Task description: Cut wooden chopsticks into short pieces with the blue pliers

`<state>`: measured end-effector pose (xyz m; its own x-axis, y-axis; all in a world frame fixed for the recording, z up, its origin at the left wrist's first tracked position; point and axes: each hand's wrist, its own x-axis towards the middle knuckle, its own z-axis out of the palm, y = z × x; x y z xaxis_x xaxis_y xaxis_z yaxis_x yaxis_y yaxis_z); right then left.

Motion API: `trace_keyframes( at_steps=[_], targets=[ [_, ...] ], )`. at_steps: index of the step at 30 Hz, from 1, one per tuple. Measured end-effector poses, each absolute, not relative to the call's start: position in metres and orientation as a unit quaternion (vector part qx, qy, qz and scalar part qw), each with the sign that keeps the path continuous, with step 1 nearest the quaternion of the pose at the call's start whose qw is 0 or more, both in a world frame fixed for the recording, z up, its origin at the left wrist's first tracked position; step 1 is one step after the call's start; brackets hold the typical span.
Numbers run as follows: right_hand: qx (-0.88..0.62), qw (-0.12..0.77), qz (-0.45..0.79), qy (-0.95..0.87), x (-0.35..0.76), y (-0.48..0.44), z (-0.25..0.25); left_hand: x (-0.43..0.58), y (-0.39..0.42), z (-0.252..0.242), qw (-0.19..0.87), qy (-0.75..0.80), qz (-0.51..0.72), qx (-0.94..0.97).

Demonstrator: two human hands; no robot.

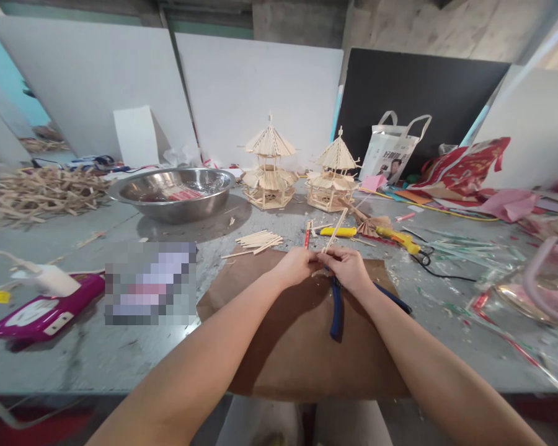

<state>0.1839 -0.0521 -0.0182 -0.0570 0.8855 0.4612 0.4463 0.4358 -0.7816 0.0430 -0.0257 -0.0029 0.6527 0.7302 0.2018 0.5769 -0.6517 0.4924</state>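
Above a brown board (pixel 279 353), my left hand (pixel 297 266) and my right hand (pixel 348 269) meet with fingers pinched together. Thin pale wooden sticks (pixel 336 228) rise at a slant from between the fingertips; both hands close on their lower end. Pliers with blue handles (pixel 336 313) lie under my right hand, their jaws mostly hidden. Left of the hands is a loose pile of wooden sticks (pixel 260 240). Just beyond them lie a yellow utility knife (pixel 338 231) and a narrow red strip (pixel 307 236).
Two stick pagoda models (pixel 270 179) (pixel 333 179) stand at the back, beside a steel bowl (pixel 177 201). A purple power strip (pixel 51 313) and a blurred-out phone (pixel 151 282) lie left. On the right are a yellow-handled corded tool (pixel 400 239) and plastic scraps (pixel 474 251).
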Motion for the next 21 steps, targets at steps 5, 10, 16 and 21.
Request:
trace_keyframes(
  at_steps=[5,10,16,21],
  targets=[
    [-0.476,0.491,0.205,-0.700,0.1812,-0.0546,-0.0171,0.0429,-0.0264,-0.0010,0.224,0.377,0.198,0.876],
    [-0.479,0.484,0.188,-0.708,0.1823,-0.0537,-0.0182,0.0429,-0.0281,0.0017,0.222,0.385,0.192,0.875],
    [-0.494,0.461,0.151,-0.721,0.1818,-0.0562,-0.0175,0.0415,-0.0294,0.0021,0.200,0.386,0.189,0.880],
    [-0.509,0.443,0.140,-0.725,0.1817,-0.0582,-0.0155,0.0407,-0.0286,0.0002,0.210,0.368,0.204,0.882]
  ],
)
